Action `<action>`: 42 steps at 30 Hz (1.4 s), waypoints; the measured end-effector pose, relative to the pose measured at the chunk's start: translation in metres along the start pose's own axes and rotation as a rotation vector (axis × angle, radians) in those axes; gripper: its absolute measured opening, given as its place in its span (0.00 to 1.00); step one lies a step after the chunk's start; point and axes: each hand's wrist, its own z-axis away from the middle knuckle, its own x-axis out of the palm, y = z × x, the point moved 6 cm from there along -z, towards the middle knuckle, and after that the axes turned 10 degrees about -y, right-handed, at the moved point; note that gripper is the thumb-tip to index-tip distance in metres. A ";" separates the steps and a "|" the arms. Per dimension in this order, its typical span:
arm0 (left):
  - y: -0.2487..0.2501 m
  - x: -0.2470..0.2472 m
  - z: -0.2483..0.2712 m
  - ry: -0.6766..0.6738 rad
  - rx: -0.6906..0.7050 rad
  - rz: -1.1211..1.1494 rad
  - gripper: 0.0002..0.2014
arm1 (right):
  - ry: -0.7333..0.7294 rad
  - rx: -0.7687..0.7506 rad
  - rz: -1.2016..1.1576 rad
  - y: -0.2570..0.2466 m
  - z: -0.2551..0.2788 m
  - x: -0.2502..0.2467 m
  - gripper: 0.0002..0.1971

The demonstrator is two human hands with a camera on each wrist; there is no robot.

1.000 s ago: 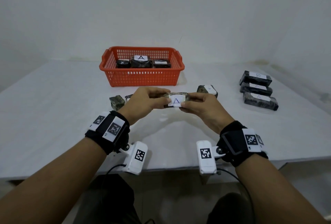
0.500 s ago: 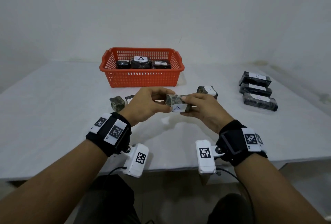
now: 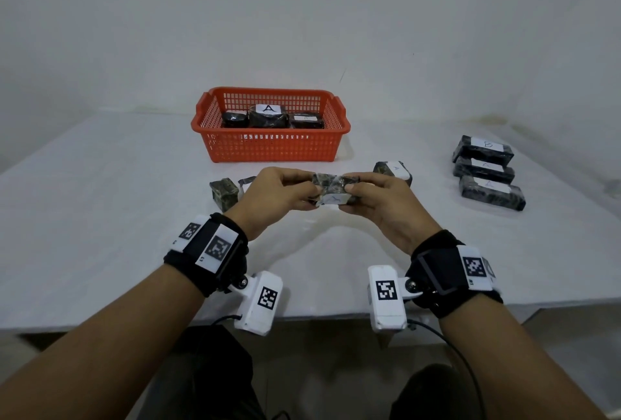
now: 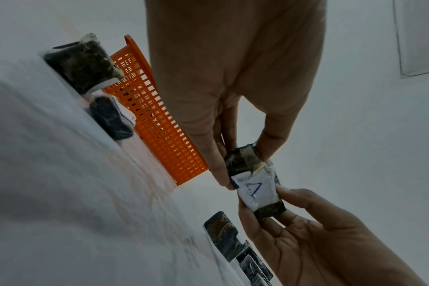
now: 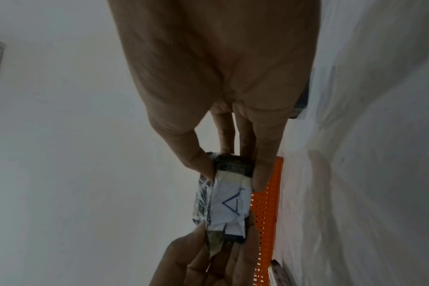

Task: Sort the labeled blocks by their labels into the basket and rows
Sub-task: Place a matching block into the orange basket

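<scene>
A small dark wrapped block (image 3: pixel 332 188) with a white label bearing a blue triangle (image 4: pixel 254 190) (image 5: pixel 229 205) is held above the table between both hands. My left hand (image 3: pixel 285 189) pinches its left end between thumb and fingers. My right hand (image 3: pixel 376 194) pinches its right end the same way. The label faces down and towards me. The orange basket (image 3: pixel 268 147) stands behind the hands and holds three dark blocks, one labeled A (image 3: pixel 268 109).
Three long dark labeled blocks (image 3: pixel 484 170) lie in a row at the right of the white table (image 3: pixel 100 218). Loose small blocks sit left of the hands (image 3: pixel 223 192) and just right of them (image 3: pixel 393 170). The table's front edge runs below my wrists.
Both hands have rolled the block, so its triangle label turned from facing up to facing down and towards me. The hands stayed in nearly the same place.
</scene>
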 end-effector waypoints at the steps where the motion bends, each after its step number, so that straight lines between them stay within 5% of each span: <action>1: 0.000 0.001 0.000 -0.004 0.000 0.003 0.12 | 0.007 -0.008 0.010 0.000 0.000 -0.001 0.08; 24: 0.004 0.003 0.005 -0.008 0.007 0.049 0.11 | 0.006 -0.044 0.017 -0.001 0.002 -0.001 0.09; 31: 0.010 0.002 0.007 0.008 0.074 -0.114 0.20 | -0.051 0.099 -0.045 0.007 0.003 0.002 0.13; 36: 0.010 0.010 0.009 -0.081 0.077 -0.096 0.26 | -0.016 0.054 0.006 0.008 0.001 -0.002 0.12; 42: 0.000 0.008 0.006 -0.024 -0.027 -0.053 0.14 | -0.014 0.014 0.030 0.008 0.004 -0.001 0.12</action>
